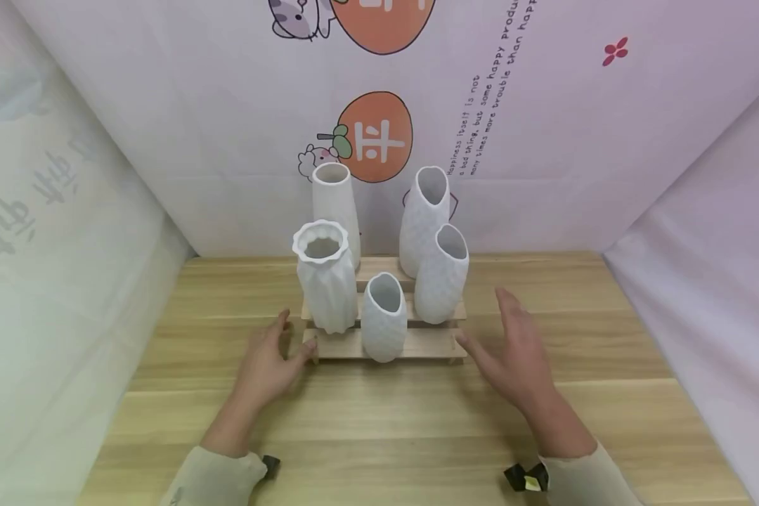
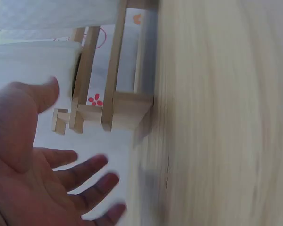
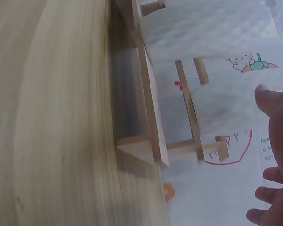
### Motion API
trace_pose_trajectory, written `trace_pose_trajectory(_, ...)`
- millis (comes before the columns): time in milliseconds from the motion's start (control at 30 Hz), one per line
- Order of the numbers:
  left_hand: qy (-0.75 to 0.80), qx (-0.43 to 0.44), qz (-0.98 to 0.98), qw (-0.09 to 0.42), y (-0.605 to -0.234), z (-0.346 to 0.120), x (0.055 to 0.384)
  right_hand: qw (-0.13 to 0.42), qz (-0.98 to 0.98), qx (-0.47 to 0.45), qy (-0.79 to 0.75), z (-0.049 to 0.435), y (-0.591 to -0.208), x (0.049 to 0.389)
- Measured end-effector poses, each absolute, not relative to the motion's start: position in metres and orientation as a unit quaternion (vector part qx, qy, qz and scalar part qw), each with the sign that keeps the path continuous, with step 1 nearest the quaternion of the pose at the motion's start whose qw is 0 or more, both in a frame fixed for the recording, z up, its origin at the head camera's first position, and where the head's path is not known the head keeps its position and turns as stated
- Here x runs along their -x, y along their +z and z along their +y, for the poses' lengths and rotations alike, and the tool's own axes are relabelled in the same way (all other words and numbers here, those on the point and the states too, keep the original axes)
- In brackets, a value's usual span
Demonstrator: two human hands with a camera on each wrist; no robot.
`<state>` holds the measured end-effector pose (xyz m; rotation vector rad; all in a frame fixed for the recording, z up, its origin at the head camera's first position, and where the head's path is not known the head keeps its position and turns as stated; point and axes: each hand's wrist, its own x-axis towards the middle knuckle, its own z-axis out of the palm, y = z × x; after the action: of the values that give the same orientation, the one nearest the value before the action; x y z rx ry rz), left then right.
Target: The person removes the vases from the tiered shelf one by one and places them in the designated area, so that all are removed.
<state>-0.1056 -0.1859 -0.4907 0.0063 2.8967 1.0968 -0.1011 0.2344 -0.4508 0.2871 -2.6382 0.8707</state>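
Observation:
A stepped wooden rack (image 1: 433, 343) bears several white vases. A small textured vase (image 1: 384, 337) stands at its front middle, with a fluted vase (image 1: 329, 295) to the left and a slant-mouthed textured vase (image 1: 443, 288) to the right. Behind these rise a tall smooth vase (image 1: 336, 204) and another slant-mouthed vase (image 1: 417, 228). My left hand (image 1: 268, 365) is beside the rack's left end, thumb close to its front corner. On the opposite side, my right hand (image 1: 519, 351) has its fingers spread, thumb near the right end. Both wrist views show the palms empty.
Light wood-grain tabletop (image 1: 386, 436) runs beneath the rack and in front of it. A printed white cloth (image 1: 228, 105) hangs close behind, and more white cloth (image 1: 721, 246) borders the right side. Each sleeve has a dark wrist-worn piece (image 1: 526, 478).

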Motion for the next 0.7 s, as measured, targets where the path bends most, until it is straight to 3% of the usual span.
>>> trace_pose_trajectory(133, 0.433, 0.018, 0.9, 0.043, -0.496, -0.183, 0.108, 0.201, -0.915, -0.082, 0.341, 0.224, -0.45, 0.102)
trace_pose_trajectory(433, 0.465, 0.045, 0.883, 0.039, -0.505, -0.18, 0.113, 0.343, -0.838, -0.125, 0.406, 0.195, -0.452, 0.097)
trace_pose_trajectory(567, 0.482, 0.055, 0.874, 0.036, -0.509, -0.18, 0.114, 0.355, -0.813, -0.159, 0.433, 0.181, -0.453, 0.095)
trace_pose_trajectory(700, 0.51, 0.069, 0.856, 0.045, -0.513, -0.181, 0.115, 0.328, -0.813, -0.173, 0.45, 0.171, -0.456, 0.093)
